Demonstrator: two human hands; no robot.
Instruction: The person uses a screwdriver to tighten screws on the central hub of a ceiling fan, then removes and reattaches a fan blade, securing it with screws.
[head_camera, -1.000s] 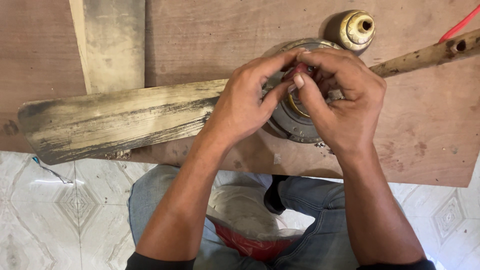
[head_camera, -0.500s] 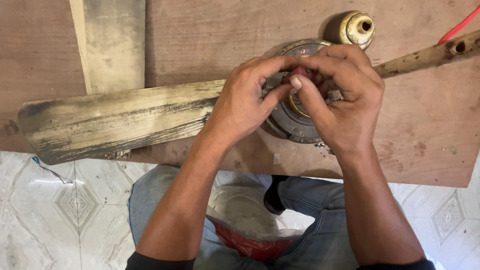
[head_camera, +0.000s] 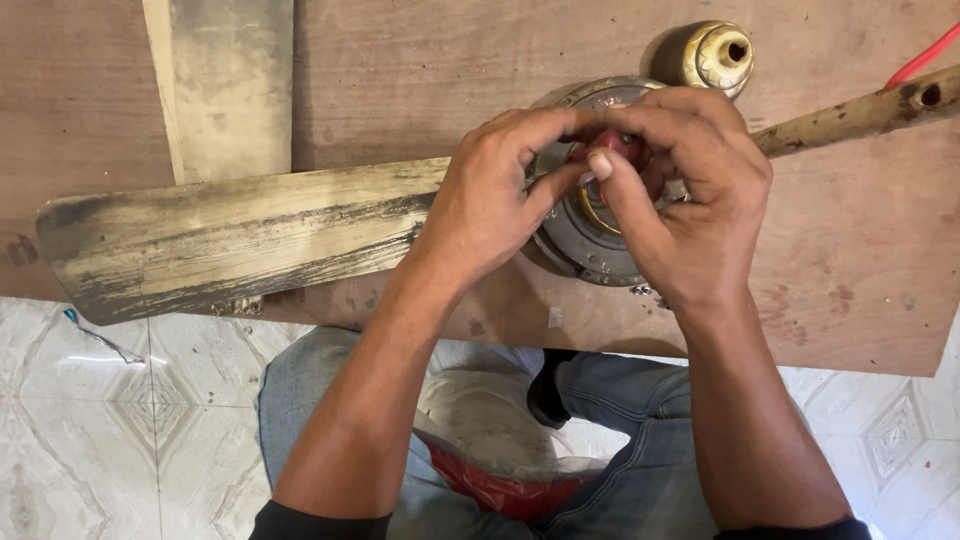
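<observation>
A dirty ceiling fan motor hub (head_camera: 580, 235) lies on a brown wooden board (head_camera: 420, 70), with a grimy fan blade (head_camera: 230, 240) reaching left from it. My left hand (head_camera: 490, 200) and my right hand (head_camera: 690, 200) meet above the hub's middle. Fingertips of both hands pinch a small red part (head_camera: 618, 146) over the hub's centre. The hands hide most of the hub's top, and what the red part joins to is not visible.
A second blade (head_camera: 225, 85) lies at the upper left. A brass-coloured cup-shaped cover (head_camera: 715, 55) stands behind the hub. A dirty rod (head_camera: 860, 115) runs to the right edge beside a red wire (head_camera: 925, 60). My knees in jeans and a tiled floor (head_camera: 120, 420) are below the board.
Both hands have stayed over the hub; the fingers have shifted slightly around the red part. Nothing else has moved.
</observation>
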